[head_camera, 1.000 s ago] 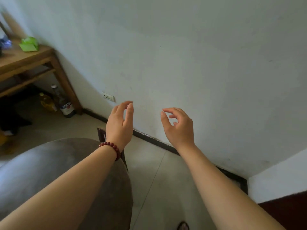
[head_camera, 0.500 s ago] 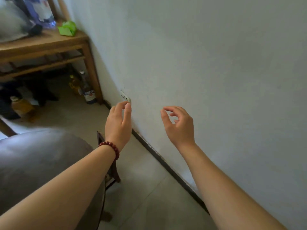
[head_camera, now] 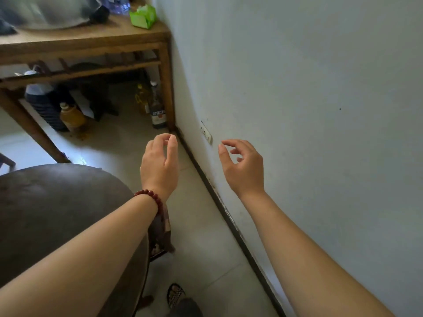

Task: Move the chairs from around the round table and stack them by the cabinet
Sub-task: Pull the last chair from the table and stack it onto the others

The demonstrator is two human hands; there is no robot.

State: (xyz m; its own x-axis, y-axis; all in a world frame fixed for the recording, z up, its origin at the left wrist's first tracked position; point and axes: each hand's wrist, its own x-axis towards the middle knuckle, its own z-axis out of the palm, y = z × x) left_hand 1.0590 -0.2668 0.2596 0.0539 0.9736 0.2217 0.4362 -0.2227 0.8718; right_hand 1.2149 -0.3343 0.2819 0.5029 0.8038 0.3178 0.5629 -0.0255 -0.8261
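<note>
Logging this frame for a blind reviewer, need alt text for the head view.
Both bare hands, left hand with a red bead bracelet and right hand, hover empty and half-curled between a dark round table and a white wall. A chair sits partly tucked under the table edge. Ahead, bottles stand under a wooden side table holding a green box.

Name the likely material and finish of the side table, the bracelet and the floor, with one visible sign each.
Side table: wood, varnished; grain shows.
Bracelet: dark red glossy beads, maybe wood or stone.
Floor: pale matte tiles; grout lines visible.
</note>
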